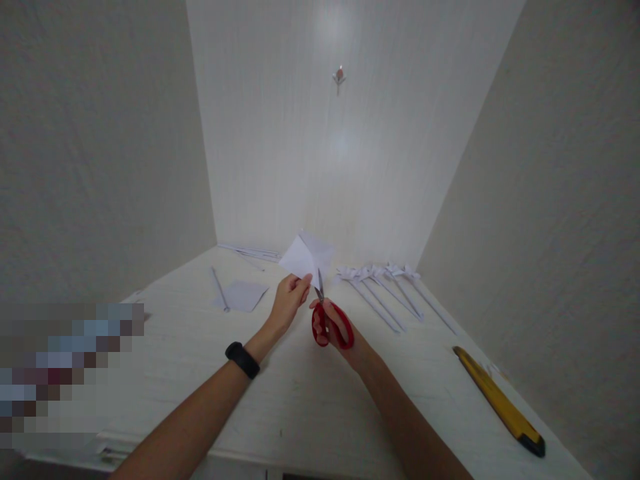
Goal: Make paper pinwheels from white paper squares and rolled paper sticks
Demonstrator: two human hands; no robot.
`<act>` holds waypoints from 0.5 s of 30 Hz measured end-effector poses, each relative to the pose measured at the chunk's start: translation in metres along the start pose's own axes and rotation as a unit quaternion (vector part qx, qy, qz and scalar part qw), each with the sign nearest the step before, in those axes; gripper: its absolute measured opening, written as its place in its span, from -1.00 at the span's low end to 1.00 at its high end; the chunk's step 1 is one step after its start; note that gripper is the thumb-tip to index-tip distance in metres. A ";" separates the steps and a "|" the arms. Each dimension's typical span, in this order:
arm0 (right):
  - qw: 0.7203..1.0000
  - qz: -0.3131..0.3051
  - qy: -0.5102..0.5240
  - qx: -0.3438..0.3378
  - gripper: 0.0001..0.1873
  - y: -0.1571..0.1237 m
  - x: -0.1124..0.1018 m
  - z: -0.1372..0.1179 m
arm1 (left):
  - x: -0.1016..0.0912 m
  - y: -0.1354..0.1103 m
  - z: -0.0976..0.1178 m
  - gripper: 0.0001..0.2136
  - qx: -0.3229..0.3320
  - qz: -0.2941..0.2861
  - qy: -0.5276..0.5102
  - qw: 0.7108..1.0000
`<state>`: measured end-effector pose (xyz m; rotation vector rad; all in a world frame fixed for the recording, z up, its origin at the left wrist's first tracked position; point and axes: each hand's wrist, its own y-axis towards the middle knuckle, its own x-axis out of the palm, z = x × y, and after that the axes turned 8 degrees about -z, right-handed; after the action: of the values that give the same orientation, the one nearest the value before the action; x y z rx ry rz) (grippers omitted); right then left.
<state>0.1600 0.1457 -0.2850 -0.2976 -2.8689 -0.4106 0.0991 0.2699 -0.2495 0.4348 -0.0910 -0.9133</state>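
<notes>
In my left hand [293, 297] a creased sheet of white paper [299, 257] is pinched near its lower corner, raised above the table. My right hand [330, 323] grips red-handled scissors [345, 330] by their loops. The blades are a little apart and point up at the paper's lower edge, close to my left fingertips; whether they are cutting into it I cannot tell. To the left lie a flat white paper square [245, 295] and a thin white paper stick [219, 289]. Several paper pinwheels on sticks [380, 293] lie in a row to the right.
More thin white sticks [250, 253] lie along the back left edge. A yellow utility knife [497, 400] rests on the white table [300, 407] at the right. Walls enclose the table on three sides, and a small ornament [339, 75] is on the back wall. A blurred-out patch covers the left edge.
</notes>
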 end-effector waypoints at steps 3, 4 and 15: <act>1.000 0.000 0.006 0.003 -0.61 0.000 0.001 0.000 | 0.000 0.000 -0.001 -0.61 0.003 0.000 -0.010 1.000; 1.000 0.003 0.005 0.006 -0.60 0.001 0.001 0.000 | 0.000 0.000 -0.001 -0.61 0.004 0.000 -0.012 1.000; 1.000 0.020 -0.005 0.012 -0.54 0.004 0.000 0.003 | 0.000 -0.001 0.001 -0.59 0.001 -0.006 -0.009 1.000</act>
<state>0.1605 0.1499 -0.2870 -0.3519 -2.8706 -0.3671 0.0985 0.2688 -0.2493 0.4288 -0.1061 -0.9297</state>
